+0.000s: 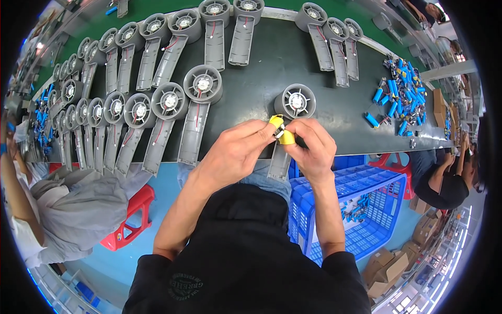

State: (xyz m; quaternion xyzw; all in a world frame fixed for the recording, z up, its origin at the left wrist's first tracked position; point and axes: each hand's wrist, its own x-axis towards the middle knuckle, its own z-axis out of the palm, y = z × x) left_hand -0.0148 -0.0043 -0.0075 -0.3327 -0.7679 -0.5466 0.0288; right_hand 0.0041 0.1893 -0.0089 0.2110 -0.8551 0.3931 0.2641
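Both hands pinch a small glossy yellow plastic piece (281, 131) between fingertips: left hand (238, 152), right hand (312, 149). It hovers at the near edge of the matte dark table (261, 63), over a grey moulded plastic fan housing with round head and long handle (291, 112). Rows of identical grey fan housings (157, 110) crowd the left; bare tabletop lies right, before small blue cylindrical cells (397, 91).

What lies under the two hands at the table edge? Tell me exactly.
Under the left hand and right hand lies a grey fan housing. Its handle is mostly covered. They pinch a small yellow part.
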